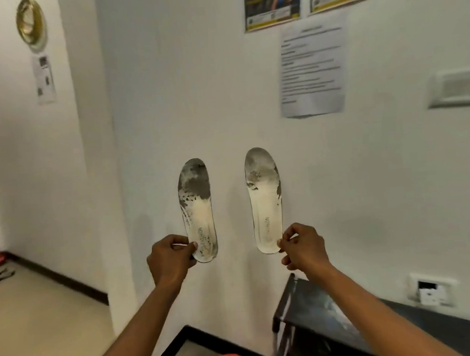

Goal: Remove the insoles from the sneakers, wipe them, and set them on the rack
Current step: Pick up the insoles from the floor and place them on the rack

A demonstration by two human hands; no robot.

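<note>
The left insole (198, 208) is pinched at its heel edge by the left hand (170, 258), and the right insole (264, 200) is pinched likewise by the right hand (302, 246); each grip is clamped on its insole. Both are held upright before the wall (195, 97), toes at 12 o'clock, heels at 6, worn faces outward. They are kept apart, with a strip of wall seen between their inner edges. The dark rack (307, 311) lies at 5 o'clock below the right hand. Open floor (43, 316) is seen at 8 o'clock.
</note>
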